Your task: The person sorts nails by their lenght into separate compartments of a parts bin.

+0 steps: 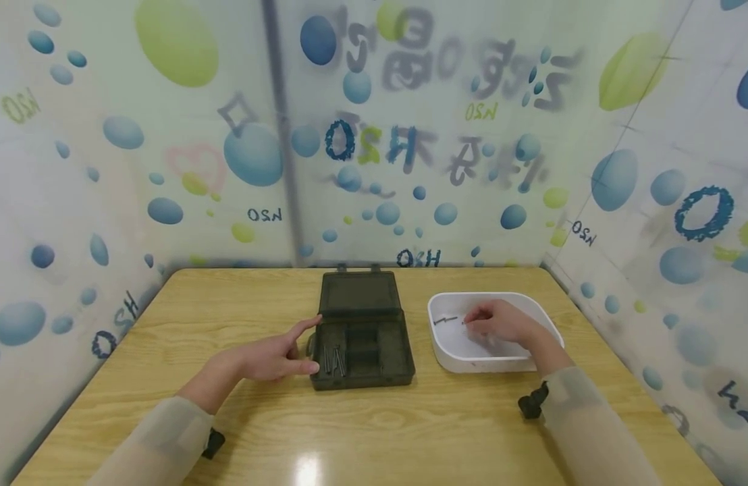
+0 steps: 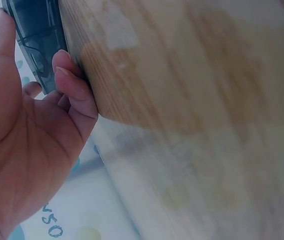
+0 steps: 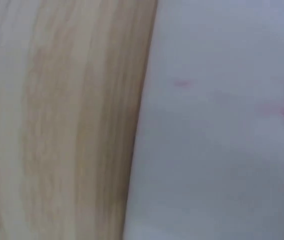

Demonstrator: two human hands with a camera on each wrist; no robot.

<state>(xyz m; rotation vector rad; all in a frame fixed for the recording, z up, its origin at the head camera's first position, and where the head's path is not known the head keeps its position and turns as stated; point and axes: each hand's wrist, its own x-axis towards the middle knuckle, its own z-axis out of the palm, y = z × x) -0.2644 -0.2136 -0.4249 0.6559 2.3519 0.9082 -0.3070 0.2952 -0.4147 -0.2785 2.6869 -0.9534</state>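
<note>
A dark, see-through plastic compartment box [image 1: 362, 347] lies on the table with its lid [image 1: 360, 295] folded back. Several thin metal screws [image 1: 334, 361] are in its left compartment. My left hand [image 1: 271, 358] touches the box's left side, thumb and index finger spread along it; the left wrist view shows the other fingers of this hand [image 2: 36, 130] loosely bent. Inside a white plastic tray [image 1: 471, 365], my right hand [image 1: 498, 322] has its fingertips low beside a small dark bit; whether they pinch it is unclear. More thin metal pieces [image 1: 445, 319] lie left of them.
The wooden table [image 1: 374, 432] carries both containers, the tray right of the box with a gap between. In the right wrist view only the tray's outer wall [image 3: 212, 150] and tabletop show. A patterned curtain [image 1: 374, 196] stands behind and on both sides.
</note>
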